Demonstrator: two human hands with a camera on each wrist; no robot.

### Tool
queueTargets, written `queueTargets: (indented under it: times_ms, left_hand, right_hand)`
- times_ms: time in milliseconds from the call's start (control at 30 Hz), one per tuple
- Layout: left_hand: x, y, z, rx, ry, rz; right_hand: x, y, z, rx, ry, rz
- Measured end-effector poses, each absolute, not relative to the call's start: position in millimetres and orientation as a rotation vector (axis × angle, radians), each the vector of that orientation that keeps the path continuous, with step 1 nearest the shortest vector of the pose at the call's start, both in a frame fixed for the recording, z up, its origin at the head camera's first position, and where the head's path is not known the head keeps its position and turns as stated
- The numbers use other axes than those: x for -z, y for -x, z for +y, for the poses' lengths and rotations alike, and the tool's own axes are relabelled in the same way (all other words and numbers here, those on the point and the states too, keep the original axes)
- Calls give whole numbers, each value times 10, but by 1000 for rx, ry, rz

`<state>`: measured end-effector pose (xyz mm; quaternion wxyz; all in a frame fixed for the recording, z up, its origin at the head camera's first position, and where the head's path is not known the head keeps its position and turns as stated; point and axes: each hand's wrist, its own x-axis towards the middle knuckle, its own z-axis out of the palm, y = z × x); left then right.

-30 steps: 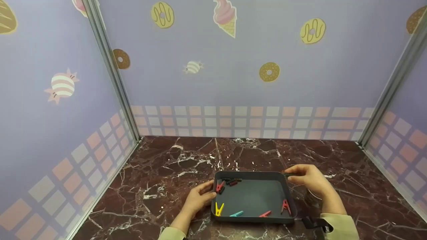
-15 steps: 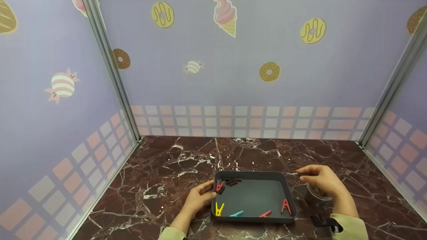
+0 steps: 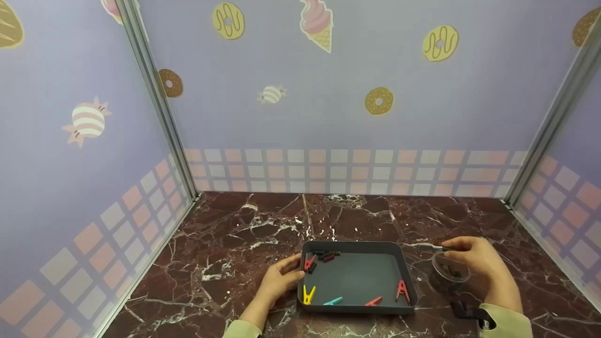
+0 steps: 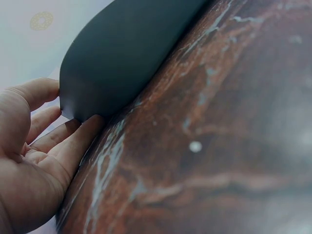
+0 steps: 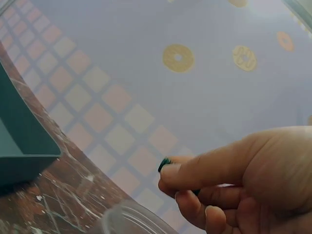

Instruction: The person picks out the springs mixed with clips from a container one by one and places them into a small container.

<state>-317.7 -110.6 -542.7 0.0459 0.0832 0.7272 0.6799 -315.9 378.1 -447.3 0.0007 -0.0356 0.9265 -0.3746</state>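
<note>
A dark grey rectangular tray (image 3: 357,277) lies on the table. At its left wall my left hand (image 3: 278,281) rests, fingers extended, fingertips against the outside near a corner. Several small dark pieces (image 3: 324,256) lie in the tray's far left corner beside a red clothespin (image 3: 309,262). Along the near side are a yellow clothespin (image 3: 308,295), a blue clothespin (image 3: 334,301) and red clothespins (image 3: 402,291). To the right of the tray, my right hand (image 3: 479,258) pinches a small dark green piece (image 5: 165,165), mostly hidden by its fingers, above a clear round container (image 3: 449,277).
Several dark pieces (image 3: 448,269) sit inside the clear container. The dark red marble-patterned table (image 3: 225,234) meets a back wall (image 3: 347,117) and side walls. Metal posts (image 3: 159,98) stand at the corners.
My right hand has moved right from the tray's far right corner to above the clear container, uncovering more of it. The left hand and tray have stayed put.
</note>
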Motion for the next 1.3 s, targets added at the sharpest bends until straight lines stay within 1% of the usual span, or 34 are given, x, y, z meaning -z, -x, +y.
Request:
queueTargets:
  times_ms: [167, 567, 1300]
  left_hand:
    - [5436, 3185, -1110, -2076, -246, 2222]
    - [5411, 3164, -1100, -2062, -244, 2241]
    - [5412, 3166, -1095, -2063, -249, 2248]
  right_hand:
    - [4472, 3155, 3845, 1154, 33, 2936]
    - [4495, 3162, 3893, 1128, -65, 2922]
    - [4493, 3178, 3864, 1109, -25, 2965]
